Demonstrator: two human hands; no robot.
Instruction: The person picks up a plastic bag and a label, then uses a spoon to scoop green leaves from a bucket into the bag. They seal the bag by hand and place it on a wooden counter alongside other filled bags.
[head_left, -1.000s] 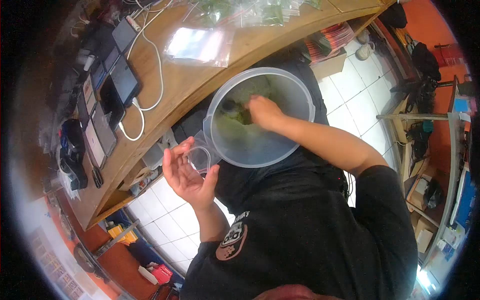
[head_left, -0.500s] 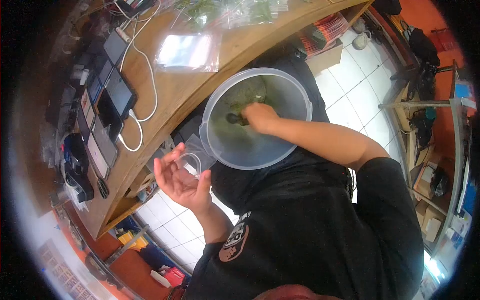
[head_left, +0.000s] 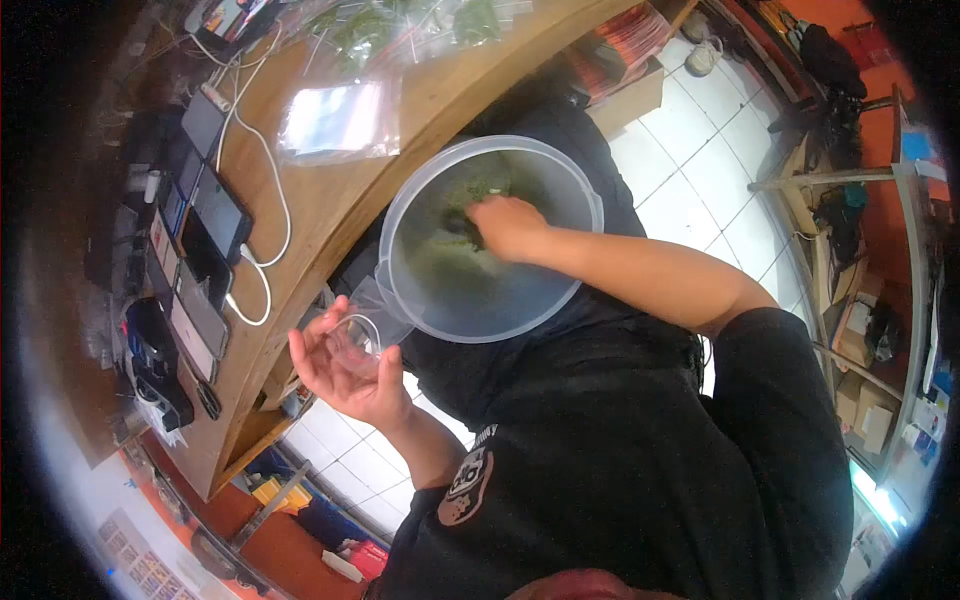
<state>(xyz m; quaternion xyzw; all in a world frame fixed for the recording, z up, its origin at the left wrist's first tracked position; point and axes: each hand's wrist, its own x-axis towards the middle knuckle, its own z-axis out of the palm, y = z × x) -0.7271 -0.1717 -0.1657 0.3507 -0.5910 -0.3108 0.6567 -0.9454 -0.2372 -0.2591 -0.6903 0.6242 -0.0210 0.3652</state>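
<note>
A wide translucent plastic tub (head_left: 590, 200) rests on my lap, with fine green, powdery or leafy material (head_left: 440, 250) spread over its bottom. My right hand (head_left: 510, 228) reaches into it, fingers closed around a small black spoon-like tool (head_left: 457, 220) partly sunk in the material. The hand hides most of that tool. Left of the tub, my left hand (head_left: 350, 370) is palm up with curled fingers, holding a clear plastic bag (head_left: 385, 312). The bag's mouth shows as a round, pale rim between thumb and fingers.
Along the left runs a wooden desk (head_left: 300, 220) with several phones (head_left: 220, 210), white charging cables (head_left: 285, 180) and black scissors (head_left: 207, 400). Clear packets (head_left: 335, 120) and bags of green material (head_left: 370, 40) lie near its edge. A cardboard box (head_left: 630, 105) stands beyond the tub.
The view has shifted, so the desk and tub appear farther left. My right hand stays in the tub, the black tool now sitting deeper in the green material. My left hand keeps the bag.
</note>
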